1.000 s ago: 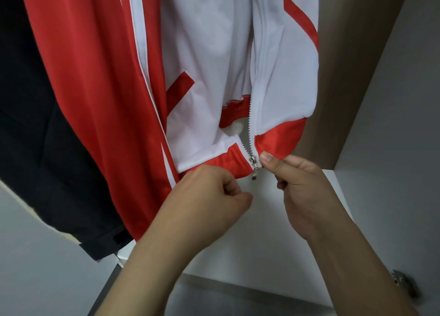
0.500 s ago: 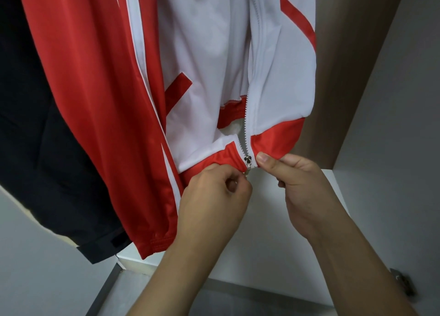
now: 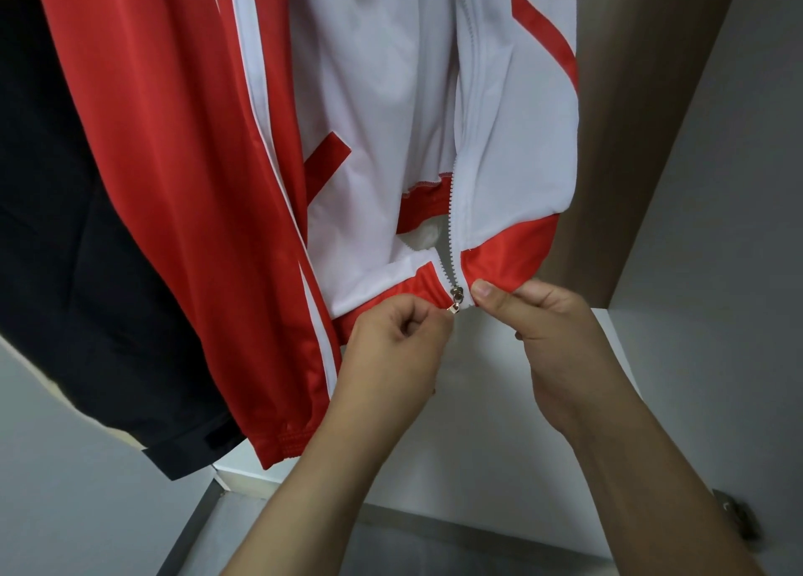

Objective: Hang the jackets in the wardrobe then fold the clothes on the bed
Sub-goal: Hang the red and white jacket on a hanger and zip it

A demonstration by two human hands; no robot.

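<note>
A red and white track jacket (image 3: 369, 119) hangs inside the wardrobe, its front open above the hem. Its metal zipper slider (image 3: 456, 299) sits at the very bottom of the zip. My left hand (image 3: 391, 354) pinches the slider's pull tab beside the left red hem. My right hand (image 3: 547, 328) pinches the right red hem band just beside the zipper. The jacket's red sleeve (image 3: 278, 410) hangs down at the left of my left hand.
A black garment (image 3: 65, 228) hangs to the left of the red jacket. A white shelf (image 3: 499, 445) lies below the hands. The wardrobe's white side wall (image 3: 717, 163) and a brown back panel (image 3: 630, 97) stand at the right, with a metal hinge (image 3: 738, 519) lower right.
My left hand has shifted right from the left hem to the zipper pull and now pinches it. The right hand has stayed on the right hem.
</note>
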